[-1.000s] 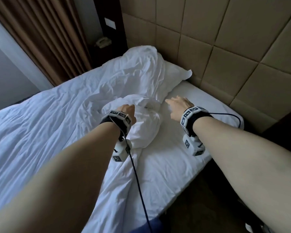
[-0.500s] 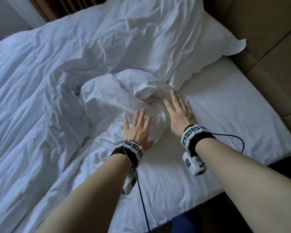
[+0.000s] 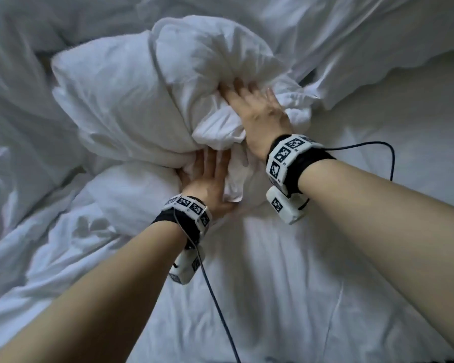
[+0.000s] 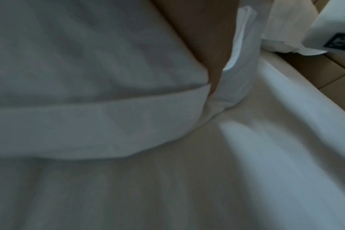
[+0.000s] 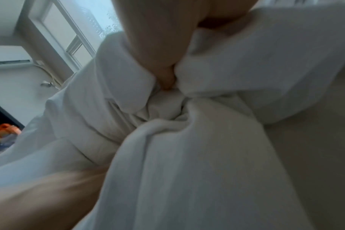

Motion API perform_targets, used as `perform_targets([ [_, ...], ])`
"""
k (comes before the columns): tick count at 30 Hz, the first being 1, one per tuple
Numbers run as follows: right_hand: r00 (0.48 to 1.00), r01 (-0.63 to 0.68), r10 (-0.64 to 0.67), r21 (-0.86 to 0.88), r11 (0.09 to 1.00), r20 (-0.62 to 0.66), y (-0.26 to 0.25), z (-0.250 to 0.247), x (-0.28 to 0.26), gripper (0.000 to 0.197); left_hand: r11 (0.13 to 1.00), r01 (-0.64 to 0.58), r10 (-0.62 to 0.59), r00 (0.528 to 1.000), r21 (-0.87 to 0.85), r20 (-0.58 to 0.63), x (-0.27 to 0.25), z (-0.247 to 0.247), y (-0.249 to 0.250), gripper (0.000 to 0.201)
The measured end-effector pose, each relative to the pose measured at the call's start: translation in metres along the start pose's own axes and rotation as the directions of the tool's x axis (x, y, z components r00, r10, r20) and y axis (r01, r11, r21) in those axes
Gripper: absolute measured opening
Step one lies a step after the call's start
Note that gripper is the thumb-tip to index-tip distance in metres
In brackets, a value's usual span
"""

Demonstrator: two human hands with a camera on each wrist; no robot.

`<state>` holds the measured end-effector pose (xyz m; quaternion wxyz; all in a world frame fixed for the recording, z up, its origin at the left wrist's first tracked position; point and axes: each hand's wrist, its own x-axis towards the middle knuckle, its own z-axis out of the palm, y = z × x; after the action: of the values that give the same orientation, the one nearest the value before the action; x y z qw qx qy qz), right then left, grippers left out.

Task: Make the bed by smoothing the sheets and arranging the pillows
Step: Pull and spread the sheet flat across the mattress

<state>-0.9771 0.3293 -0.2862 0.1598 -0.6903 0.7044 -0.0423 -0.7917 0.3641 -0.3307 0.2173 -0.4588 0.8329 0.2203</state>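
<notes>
A bunched white duvet [image 3: 131, 100] lies heaped in the middle of the bed. My right hand [image 3: 244, 90] digs into its right side, and its fingertips are buried in the folds. In the right wrist view the cloth gathers tightly around the thumb and fingertips [image 5: 167, 80], which pinch it. My left hand [image 3: 194, 169] lies flat against the heap's lower edge, fingers straight and partly hidden under a fold. The left wrist view shows one straight finger [image 4: 213, 62] pressed between duvet folds [image 4: 89, 121]. A white pillow [image 3: 409, 79] lies at the upper right. The fitted sheet [image 3: 273, 284] is bare in front.
More rumpled duvet [image 3: 24, 127] covers the left of the bed. The tan padded headboard [image 4: 335, 70] stands close beyond the mattress edge. A window [image 5: 69, 31] and a wall air conditioner [image 5: 8, 56] show behind. Wrist cables [image 3: 378, 148] trail over the sheet.
Both hands have pushed forward from lying flat on the sheet into the duvet heap. The right now pinches the folds, the left has slid under the edge. The head camera has come closer.
</notes>
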Motion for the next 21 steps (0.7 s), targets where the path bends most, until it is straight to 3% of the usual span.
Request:
perform_targets([
  [5,0.994,-0.008,0.018,0.087,0.996,-0.111,-0.004,0.006,-0.004,0.051,0.999,-0.029,0.03,1.0,0.045,-0.009,-0.002,-0.004,-0.003,0.089],
  [9,0.995,-0.061,0.067,0.069,0.996,-0.08,-0.007,-0.014,-0.025,0.029,0.999,0.031,-0.033,0.998,-0.037,-0.05,-0.032,-0.024,0.003,0.056],
  [14,0.991,-0.099,0.109,-0.127,0.987,0.071,-0.018,-0.033,-0.102,0.024,0.995,0.029,-0.035,0.997,-0.091,-0.064,-0.108,-0.014,-0.004,0.021],
  [18,0.948,-0.164,0.231,-0.287,0.944,0.218,-0.039,-0.033,-0.201,0.038,1.0,-0.002,0.001,0.999,-0.026,-0.041,-0.205,0.024,-0.015,0.025],
  [21,0.916,-0.189,0.299,-0.37,0.91,0.268,-0.057,-0.02,-0.273,0.04,0.999,-0.004,0.004,1.0,0.048,0.018,-0.266,0.05,-0.03,0.044],
])
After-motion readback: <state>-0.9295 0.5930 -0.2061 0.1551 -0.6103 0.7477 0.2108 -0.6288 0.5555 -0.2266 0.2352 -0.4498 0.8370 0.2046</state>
